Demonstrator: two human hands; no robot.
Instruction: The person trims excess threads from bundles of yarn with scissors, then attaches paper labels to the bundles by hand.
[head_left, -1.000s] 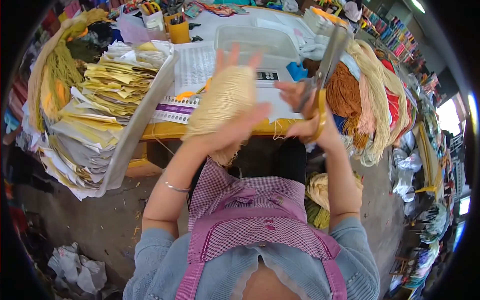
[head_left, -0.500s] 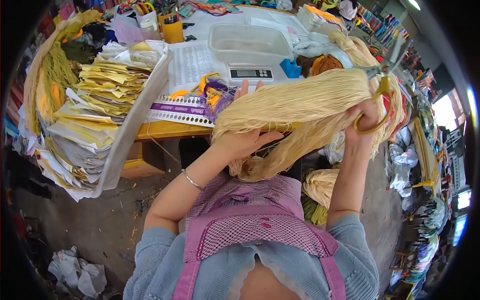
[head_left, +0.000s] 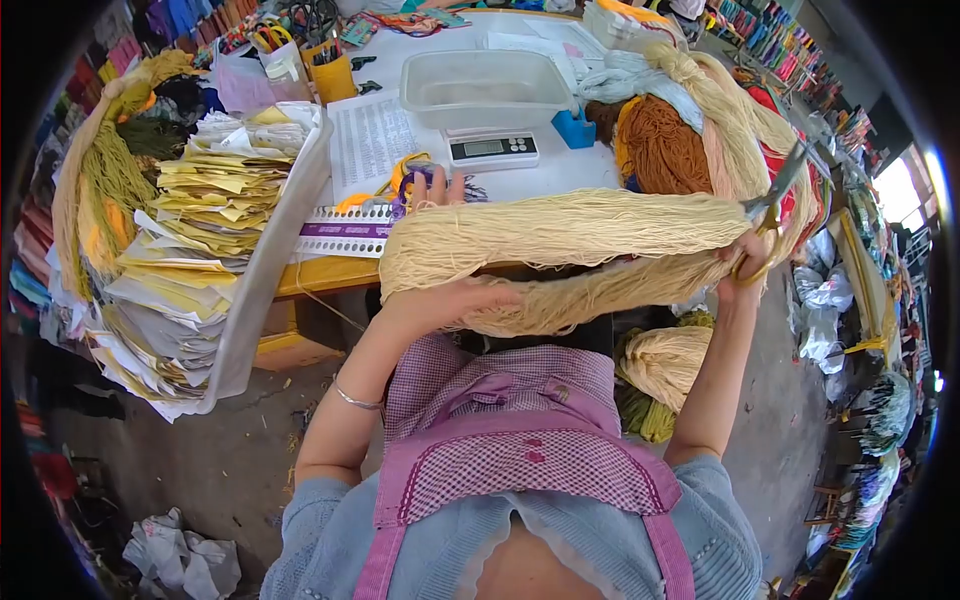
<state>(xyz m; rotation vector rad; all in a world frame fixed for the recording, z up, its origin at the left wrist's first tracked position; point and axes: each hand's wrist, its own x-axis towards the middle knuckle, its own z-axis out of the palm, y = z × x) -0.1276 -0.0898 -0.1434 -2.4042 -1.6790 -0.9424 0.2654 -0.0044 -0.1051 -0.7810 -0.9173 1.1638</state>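
A long loop of cream yarn is stretched sideways between my two hands, above the table's front edge. My left hand is inside the loop's left end, its thumb stretched to the right below and its fingertips showing above the yarn. My right hand is closed at the right end of the loop, with a finger through the yellow handle of the scissors. The scissor blades point up and to the right, slightly apart.
A digital scale and a clear plastic tub stand on the white table. A bin of yellow and white papers is at the left. Brown yarn lies at the right, near a blue container. A perforated card lies near the edge.
Both ends of the yarn loop are now spread wider apart. My left hand has moved left, and my right hand has moved slightly right and down with the scissors.
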